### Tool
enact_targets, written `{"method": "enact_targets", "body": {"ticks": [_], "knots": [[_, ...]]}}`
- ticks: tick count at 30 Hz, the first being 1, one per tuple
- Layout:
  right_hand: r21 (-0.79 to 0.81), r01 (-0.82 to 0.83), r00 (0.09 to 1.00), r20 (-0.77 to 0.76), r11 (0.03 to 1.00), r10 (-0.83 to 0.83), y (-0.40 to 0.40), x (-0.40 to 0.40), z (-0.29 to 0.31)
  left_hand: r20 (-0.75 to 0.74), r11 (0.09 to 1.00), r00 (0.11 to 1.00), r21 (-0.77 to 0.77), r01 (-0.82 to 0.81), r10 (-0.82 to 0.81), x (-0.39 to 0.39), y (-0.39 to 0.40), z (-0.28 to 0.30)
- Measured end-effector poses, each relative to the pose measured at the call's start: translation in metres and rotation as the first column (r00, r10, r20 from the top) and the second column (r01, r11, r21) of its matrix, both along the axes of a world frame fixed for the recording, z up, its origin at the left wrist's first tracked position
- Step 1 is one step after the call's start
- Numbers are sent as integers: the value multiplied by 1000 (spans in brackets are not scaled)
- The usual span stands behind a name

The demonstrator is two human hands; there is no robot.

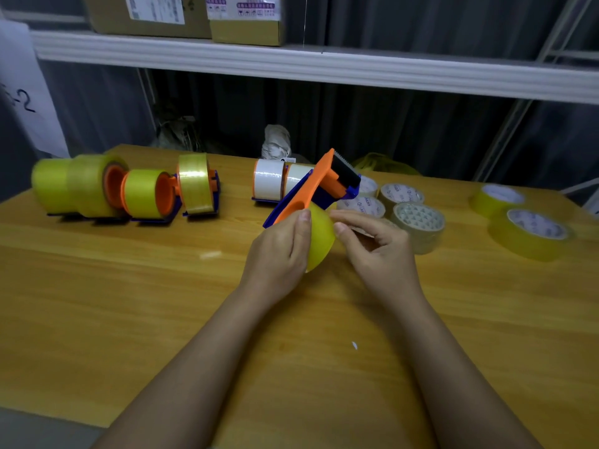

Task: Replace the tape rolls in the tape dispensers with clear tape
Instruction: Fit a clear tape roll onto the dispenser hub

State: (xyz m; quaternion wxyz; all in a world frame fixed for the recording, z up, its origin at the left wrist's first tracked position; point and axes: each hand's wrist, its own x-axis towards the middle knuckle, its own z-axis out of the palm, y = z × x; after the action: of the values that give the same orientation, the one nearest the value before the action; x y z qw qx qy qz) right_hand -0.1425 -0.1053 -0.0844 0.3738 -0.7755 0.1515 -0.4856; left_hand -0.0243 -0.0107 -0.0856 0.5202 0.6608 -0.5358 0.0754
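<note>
Gripping orange-blue dispenser with yellow roll at frame centre: left hand holding; right hand pinching roll's edge.

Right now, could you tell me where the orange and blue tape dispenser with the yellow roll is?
In the head view, the orange and blue tape dispenser is centre table, tilted, gripped by the left hand, with the right hand beside it.

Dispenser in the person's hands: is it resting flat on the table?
No, the left hand holds the dispenser lifted and tilted above the table.
</note>
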Motion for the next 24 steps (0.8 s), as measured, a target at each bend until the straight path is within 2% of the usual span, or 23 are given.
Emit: {"method": "enact_targets", "body": {"ticks": [5,11,16,24], "knots": [[-78,26,1000,-12,997,-27,-2,1,-2,34,1000,999,-5,-24,24,2,1,-1],[-66,48,999,-18,997,-49,-2,1,-3,52,1000,998,15,-20,19,1,1,-2],[-21,-15,999,-40,1000,14,-4,1,-4,33,998,998,25,-50,49,5,-1,-3],[-6,44,996,-71,999,-44,-8,3,-9,82,999,997,41,-12,9,3,0,-7]]}}
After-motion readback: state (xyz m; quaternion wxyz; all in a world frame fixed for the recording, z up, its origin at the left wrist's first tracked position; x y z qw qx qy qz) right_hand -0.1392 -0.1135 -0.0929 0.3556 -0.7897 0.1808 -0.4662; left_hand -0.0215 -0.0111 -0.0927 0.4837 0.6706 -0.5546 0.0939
